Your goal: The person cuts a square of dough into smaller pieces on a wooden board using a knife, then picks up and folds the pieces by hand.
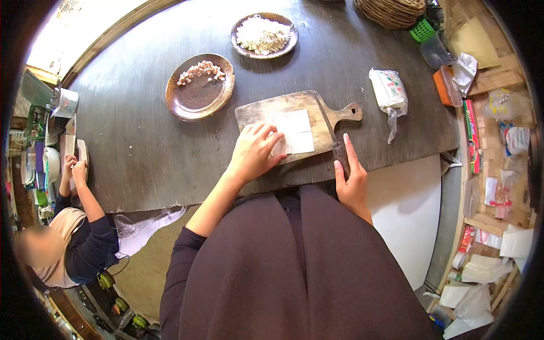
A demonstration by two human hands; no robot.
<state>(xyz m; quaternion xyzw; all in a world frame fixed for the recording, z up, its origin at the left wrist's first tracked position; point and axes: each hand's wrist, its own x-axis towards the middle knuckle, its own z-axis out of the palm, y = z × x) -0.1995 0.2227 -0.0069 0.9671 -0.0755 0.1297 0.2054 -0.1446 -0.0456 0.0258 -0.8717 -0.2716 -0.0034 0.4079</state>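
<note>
A wooden cutting board (324, 107) with a handle lies near the table's front edge, bearing white rectangular pieces (297, 131) set side by side. My left hand (255, 150) rests on the left part of these pieces, fingers bent and pressed down on them. At the board's right side, my right hand (352, 180) is around the dark handle of a knife (327, 122), its forefinger and thumb partly extended. The blade points away from me, over the board's right part. What lies beneath my left fingers is hidden.
Beyond the board are a brown plate (198, 105) with chopped pinkish pieces and another plate (292, 42) of pale chopped food. A white plastic packet (390, 93) lies right. A co-worker (85, 243) sits at far left. An orange container (447, 86) stands at the right edge.
</note>
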